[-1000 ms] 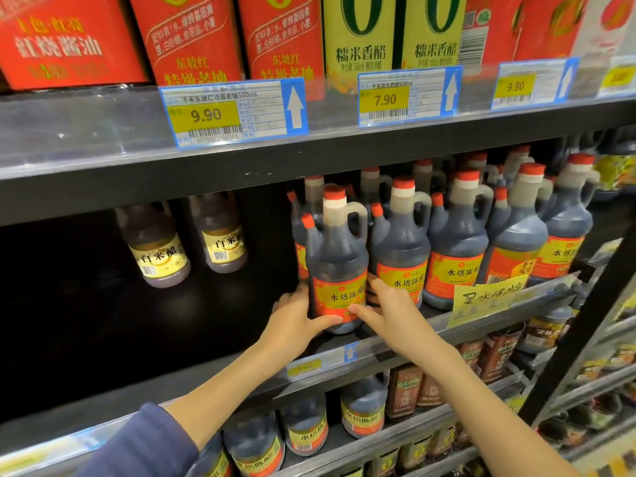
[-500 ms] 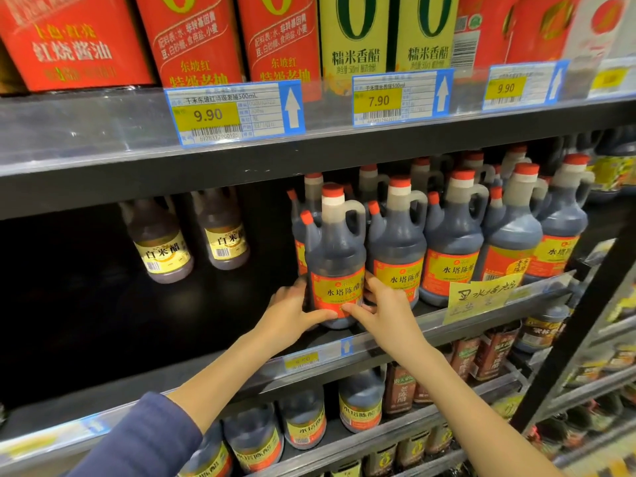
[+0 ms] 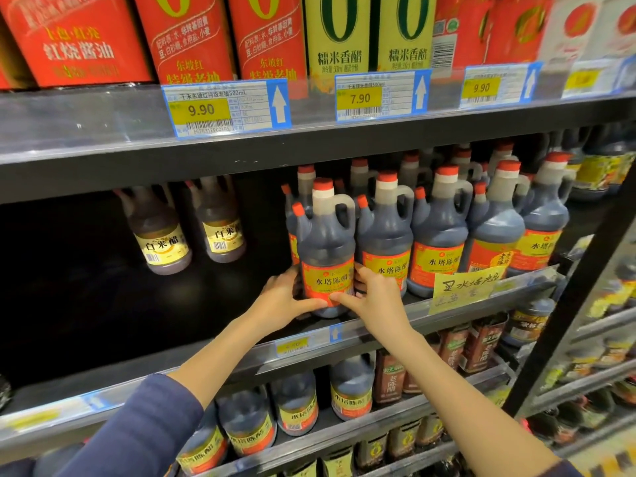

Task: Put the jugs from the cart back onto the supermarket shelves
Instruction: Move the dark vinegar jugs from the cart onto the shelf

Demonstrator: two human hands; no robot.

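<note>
Nearest to me, both forearms reach up and forward, the left one in a blue sleeve (image 3: 137, 432). Just under them a lower shelf carries more dark bottles (image 3: 296, 404).

My left hand (image 3: 280, 299) and right hand (image 3: 377, 299) hold the jug (image 3: 327, 235) low down. The fingers wrap its two sides and both thumbs press on the bottom edge of the orange label. Neither hand is spread wide.

Over the last second very little has changed. The hands have stayed round the same jug and it has hardly moved against its neighbours. It stands upright near the front rail of the middle shelf (image 3: 213, 368), label facing out. It is at the left end of the front row, touching or just beside the next jug (image 3: 385, 232). I read this as the final squaring-up: the jug looks placed and only the release is left. The cart is out of view, so I cannot tell how many remain.

Right of the row, a handwritten yellow sign (image 3: 464, 285) hangs on the rail. Further back on the left stand two pale-labelled bottles (image 3: 161, 235). Above, a 9.90 price tag (image 3: 227, 108) fronts red cartons (image 3: 75, 39).
</note>
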